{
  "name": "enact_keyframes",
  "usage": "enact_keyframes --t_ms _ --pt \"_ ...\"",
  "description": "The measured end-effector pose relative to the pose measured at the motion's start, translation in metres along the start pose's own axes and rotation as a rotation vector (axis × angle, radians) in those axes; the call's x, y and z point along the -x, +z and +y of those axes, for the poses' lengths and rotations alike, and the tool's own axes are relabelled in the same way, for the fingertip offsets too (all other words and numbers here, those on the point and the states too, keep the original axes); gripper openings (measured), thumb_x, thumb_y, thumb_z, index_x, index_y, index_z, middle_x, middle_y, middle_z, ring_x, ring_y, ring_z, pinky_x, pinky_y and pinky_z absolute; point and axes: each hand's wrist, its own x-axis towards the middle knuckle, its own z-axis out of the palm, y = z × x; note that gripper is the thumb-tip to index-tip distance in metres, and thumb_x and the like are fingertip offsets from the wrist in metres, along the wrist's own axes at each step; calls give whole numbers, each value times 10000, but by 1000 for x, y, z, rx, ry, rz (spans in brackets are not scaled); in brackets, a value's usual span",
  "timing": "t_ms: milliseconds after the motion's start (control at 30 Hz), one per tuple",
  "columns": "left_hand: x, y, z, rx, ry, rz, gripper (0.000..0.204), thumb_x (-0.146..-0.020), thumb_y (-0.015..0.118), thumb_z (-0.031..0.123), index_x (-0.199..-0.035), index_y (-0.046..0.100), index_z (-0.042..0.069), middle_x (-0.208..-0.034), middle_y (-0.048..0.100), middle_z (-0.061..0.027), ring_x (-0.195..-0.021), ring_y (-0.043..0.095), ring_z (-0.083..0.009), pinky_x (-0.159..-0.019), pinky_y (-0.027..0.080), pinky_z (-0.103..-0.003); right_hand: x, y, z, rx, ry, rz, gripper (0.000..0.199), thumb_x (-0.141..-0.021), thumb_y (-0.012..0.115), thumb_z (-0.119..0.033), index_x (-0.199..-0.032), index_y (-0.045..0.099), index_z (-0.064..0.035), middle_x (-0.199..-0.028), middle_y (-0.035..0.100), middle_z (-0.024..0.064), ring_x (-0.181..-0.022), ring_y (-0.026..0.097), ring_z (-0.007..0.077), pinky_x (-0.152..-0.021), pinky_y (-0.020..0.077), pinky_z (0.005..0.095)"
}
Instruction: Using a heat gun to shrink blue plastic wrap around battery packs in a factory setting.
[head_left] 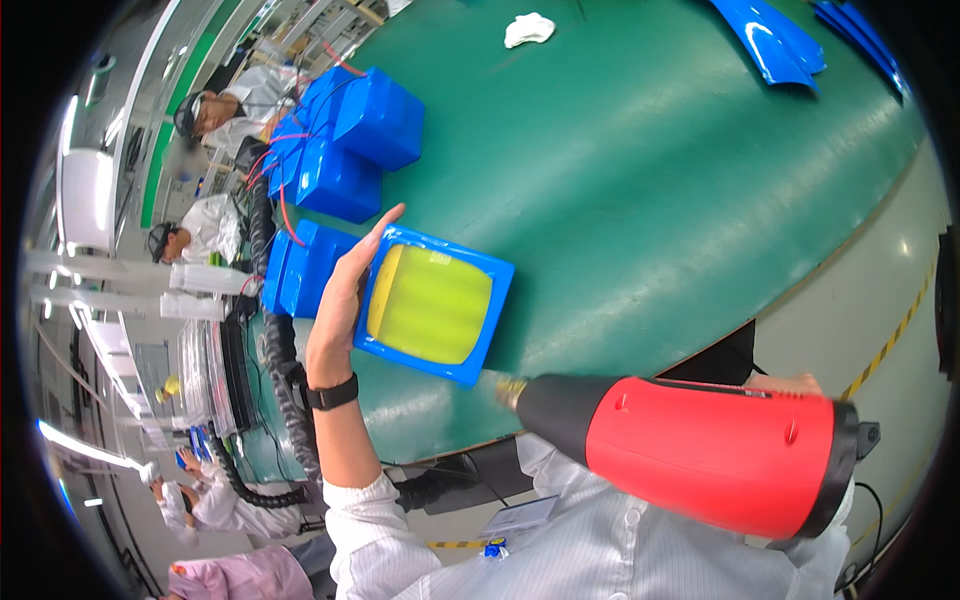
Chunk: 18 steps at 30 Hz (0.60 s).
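Note:
My left hand (343, 295), with a black band on its wrist, grips the left side of a battery pack (430, 302). Blue shrink film wraps the pack and frames its yellow-green end face, which is turned up toward me. In my right hand (785, 384) is a red heat gun (700, 455), its black front and metal nozzle pointing left at the pack's lower right corner. The nozzle tip looks just short of the film. Most of my right hand is hidden behind the gun's body; only some fingers show.
Several blue packs (380, 118) with red and black leads stand on the green table (600, 170) at the left. Blue film sleeves (770, 45) lie far right, a white cloth (529, 30) at the back. A black corrugated hose (283, 370) runs along the left edge. Co-workers (215, 225) sit beyond.

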Motion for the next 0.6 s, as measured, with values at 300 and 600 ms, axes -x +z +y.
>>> enact_keyframes --t_ms 300,600 --pt "4 -7 5 -18 -22 -49 566 -1048 486 315 -1543 403 53 -1157 656 -10 -1060 616 -111 -985 478 -273 -4 3 -20 74 -126 85 293 -705 735 -136 -986 724 -54 -720 649 43 -560 645 175 -482 468 272" --pt "9 -8 0 -34 19 -37 590 -1040 487 368 -1536 421 55 -1173 643 -3 -1098 576 -109 -1029 430 -267 -9 7 -28 62 -68 104 284 -658 759 -116 -934 730 -51 -710 667 38 -507 623 159 -440 414 272"
